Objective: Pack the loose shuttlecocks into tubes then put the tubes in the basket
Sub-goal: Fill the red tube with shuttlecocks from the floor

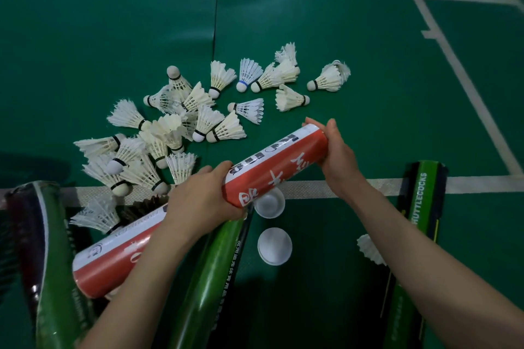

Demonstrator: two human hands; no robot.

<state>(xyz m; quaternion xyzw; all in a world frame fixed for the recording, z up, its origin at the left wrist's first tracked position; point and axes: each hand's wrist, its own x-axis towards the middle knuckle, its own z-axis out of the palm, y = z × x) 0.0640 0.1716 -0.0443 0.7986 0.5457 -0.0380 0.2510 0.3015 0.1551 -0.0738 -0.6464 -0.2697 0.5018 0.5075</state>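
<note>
left grip (198, 198): clamped on red tube (278, 167), near end
right grip (337, 150): clamped on its far end (fingers over the rim)
shuttlecocks (170, 127): heaped at 11 o'clock of tube

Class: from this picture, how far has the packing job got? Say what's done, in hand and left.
Done: nothing plainly shows as finished. In hand: the left hand and right hand grip one red tube. Left: a pile of loose shuttlecocks lies on the floor, with two white caps off beside green tubes.
</note>
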